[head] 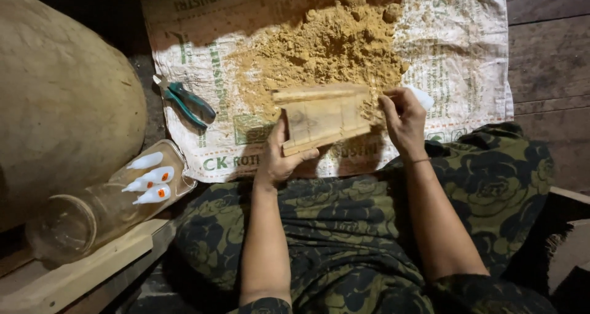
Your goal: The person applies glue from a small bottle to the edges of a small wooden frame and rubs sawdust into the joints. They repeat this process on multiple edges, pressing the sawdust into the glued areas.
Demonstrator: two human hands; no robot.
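Both my hands are busy over my lap: my left hand (279, 160) clamps the near left corner of a small wooden frame (322, 116), while my right hand (402, 120), at its right end, pinches a white bottle (423, 97). Sawdust (326, 49) lies just beyond on a printed sack (455, 55), pliers (187, 102) far left.

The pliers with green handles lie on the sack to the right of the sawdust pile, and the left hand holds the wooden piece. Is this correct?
Not quite. The head view shows the pliers left of the sawdust pile, near the sack's left edge. The left hand does hold the wooden piece.
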